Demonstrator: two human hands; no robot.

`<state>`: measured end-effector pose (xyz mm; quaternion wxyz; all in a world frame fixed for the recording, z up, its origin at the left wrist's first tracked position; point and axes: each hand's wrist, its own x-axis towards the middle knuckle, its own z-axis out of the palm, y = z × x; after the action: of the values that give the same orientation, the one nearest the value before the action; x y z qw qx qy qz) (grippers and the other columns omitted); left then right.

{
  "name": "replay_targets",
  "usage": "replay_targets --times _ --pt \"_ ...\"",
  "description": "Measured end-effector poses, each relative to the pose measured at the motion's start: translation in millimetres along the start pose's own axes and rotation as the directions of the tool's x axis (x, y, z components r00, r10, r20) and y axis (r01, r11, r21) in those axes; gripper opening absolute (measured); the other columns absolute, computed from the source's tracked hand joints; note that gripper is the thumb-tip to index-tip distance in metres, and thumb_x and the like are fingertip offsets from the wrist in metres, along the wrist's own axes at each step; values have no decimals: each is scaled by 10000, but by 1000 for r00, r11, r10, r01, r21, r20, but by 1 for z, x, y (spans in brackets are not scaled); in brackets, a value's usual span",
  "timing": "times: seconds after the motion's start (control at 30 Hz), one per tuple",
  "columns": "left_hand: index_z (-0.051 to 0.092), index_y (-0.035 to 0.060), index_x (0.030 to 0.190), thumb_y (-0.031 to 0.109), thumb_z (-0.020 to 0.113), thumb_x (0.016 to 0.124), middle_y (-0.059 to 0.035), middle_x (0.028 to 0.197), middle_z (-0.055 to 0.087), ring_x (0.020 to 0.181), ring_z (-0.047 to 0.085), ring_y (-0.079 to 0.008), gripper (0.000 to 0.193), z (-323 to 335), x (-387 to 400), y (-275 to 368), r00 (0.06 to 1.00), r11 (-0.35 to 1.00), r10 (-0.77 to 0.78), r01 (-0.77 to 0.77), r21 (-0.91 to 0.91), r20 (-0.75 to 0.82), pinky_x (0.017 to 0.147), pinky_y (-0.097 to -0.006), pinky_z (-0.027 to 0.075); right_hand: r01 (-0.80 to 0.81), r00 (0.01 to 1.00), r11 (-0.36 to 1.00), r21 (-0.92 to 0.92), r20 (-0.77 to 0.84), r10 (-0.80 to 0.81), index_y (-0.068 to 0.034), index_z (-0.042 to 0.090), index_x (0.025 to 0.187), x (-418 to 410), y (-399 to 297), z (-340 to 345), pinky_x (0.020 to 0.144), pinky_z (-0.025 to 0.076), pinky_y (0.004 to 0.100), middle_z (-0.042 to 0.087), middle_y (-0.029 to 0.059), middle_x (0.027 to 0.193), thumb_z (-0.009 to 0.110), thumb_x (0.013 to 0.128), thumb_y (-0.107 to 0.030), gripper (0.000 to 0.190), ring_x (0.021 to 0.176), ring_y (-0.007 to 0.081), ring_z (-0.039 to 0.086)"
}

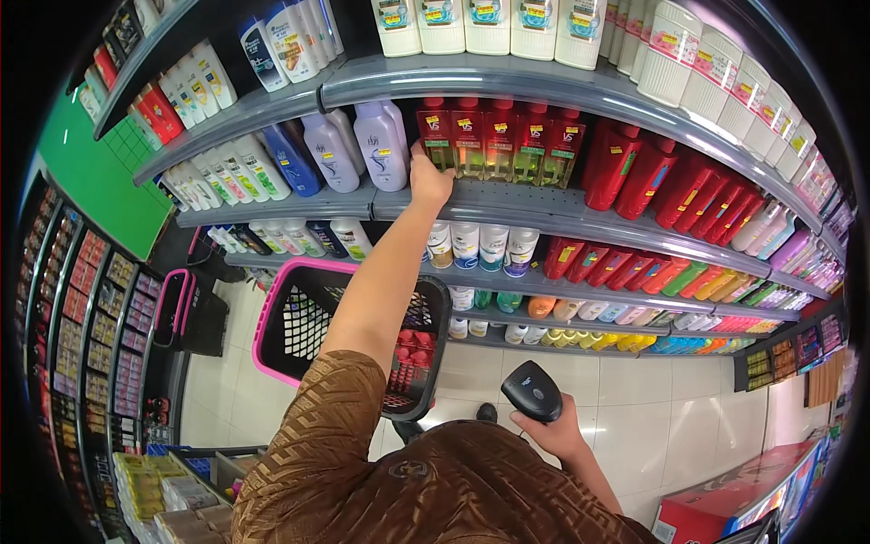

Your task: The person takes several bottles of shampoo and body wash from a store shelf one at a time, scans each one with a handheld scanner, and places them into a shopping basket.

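My left hand (431,178) reaches up to the middle shelf. Its fingers wrap the left side of the end red-capped bottle (436,132), which stands upright in a row with several similar clear-based bottles (501,139). Just left of that hand is a lavender shampoo bottle (380,146). Low on the right, my right hand (559,430) holds a black handheld barcode scanner (533,391), its rounded top facing up. Below my left forearm stands a black shopping basket with a pink rim (262,319); several red-capped bottles (413,348) are inside it.
Grey shelf edges (476,78) curve across the front, with white pump-style bottles (533,27) above and red bottles (612,166) to the right. Another black basket (204,319) stands on the tiled floor (635,391) at left. A red box (720,493) sits at lower right.
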<state>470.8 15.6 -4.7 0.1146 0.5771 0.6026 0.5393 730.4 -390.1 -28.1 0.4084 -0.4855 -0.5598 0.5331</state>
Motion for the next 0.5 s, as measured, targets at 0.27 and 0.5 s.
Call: replay_targets --times 0.27,0.5 --pt "390 43 1408 45 881 661 -227 1259 651 1182 633 -405 894 3 -4 6 1000 998 -22 23 64 -11 1011 -448 511 -7 1000 1000 8 8 7 -3 680 961 -2 -1 -8 719 499 272 678 -6 852 855 812 -108 253 790 68 568" --pt "385 54 1400 66 904 655 -233 1253 662 1187 633 -407 908 1 -3 14 996 997 -79 78 21 48 1006 -449 518 -30 1000 999 -20 8 30 5 688 992 -5 13 -12 728 510 274 692 11 867 845 820 -134 271 797 73 593"
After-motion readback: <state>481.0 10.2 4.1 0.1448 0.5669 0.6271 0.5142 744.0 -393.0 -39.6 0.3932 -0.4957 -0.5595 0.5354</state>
